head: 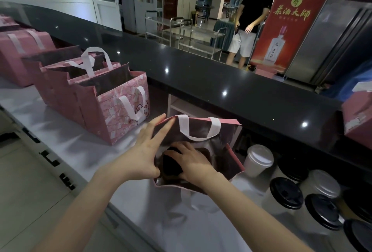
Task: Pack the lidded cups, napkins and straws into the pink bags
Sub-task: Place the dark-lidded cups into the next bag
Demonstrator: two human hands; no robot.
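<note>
In the head view, the left hand (145, 151) is pressing straight, spread fingers against the left wall of the near pink bag (236, 161), holding its mouth wide. The right hand (191, 163) is reaching inside, its fingers curling over the black lid of a lidded cup (171, 164) sitting low at the bag's left side. Done well, the cup is going down upright and flat on the bottom, leaving room beside it. More cups (285, 193) are waiting just right of the bag on the tabletop (66, 131). Other pink bags (120, 102) are standing far left. Napkins and straws are not showing.
</note>
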